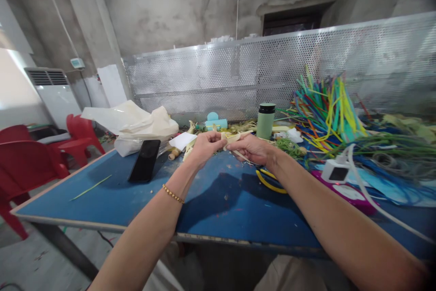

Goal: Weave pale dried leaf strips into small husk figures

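Both of my hands meet above the middle of the blue table. My left hand [205, 146] pinches one end of some pale, straw-coloured plant strips [236, 137]. From the other side my right hand [252, 148] grips the same strips, and a thin end hangs down below its fingers. The exact shape of the strips between the fingertips is too small to make out. Just under my right wrist lies a yellow curved handle [270, 182], partly covered by my forearm. A white card [183, 140] sits to the left of my left hand.
A black phone [145, 160] and a plastic bag [143, 123] lie left; a thin green strip [90, 188] is nearby. A green bottle [265, 121] stands behind my right hand. Colourful strips [335, 109], a white charger [335, 170] with cable and a magenta power strip [350, 193] occupy the right.
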### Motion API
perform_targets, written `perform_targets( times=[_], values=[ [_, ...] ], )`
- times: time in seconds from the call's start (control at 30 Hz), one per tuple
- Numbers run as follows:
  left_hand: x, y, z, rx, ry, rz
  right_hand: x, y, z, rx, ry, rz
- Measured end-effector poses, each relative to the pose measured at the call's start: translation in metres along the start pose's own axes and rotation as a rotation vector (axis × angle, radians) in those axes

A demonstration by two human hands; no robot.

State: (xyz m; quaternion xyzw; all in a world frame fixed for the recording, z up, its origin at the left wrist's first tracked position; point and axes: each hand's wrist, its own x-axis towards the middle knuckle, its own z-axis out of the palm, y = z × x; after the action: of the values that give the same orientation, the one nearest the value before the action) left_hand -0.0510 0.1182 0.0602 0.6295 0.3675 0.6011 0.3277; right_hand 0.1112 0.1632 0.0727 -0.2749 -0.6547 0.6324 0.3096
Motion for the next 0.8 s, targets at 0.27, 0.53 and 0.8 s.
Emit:
perform_targets(
  times=[0.27, 0.53, 0.8],
  values=[
    [0.003, -0.004, -0.006, -0.07, -0.007, 0.0, -0.005, -0.006, 0.004, 0.085, -0.041, -0.038],
    [0.007, -0.004, -0.009, -0.425, 0.028, -0.125, 0.006, 0.002, -0.002, -0.297, 0.294, -0.357],
    [0.008, -0.005, -0.009, -0.532, 0.084, -0.197, 0.0, 0.001, 0.019, -0.396, 0.321, -0.621]
  ],
)
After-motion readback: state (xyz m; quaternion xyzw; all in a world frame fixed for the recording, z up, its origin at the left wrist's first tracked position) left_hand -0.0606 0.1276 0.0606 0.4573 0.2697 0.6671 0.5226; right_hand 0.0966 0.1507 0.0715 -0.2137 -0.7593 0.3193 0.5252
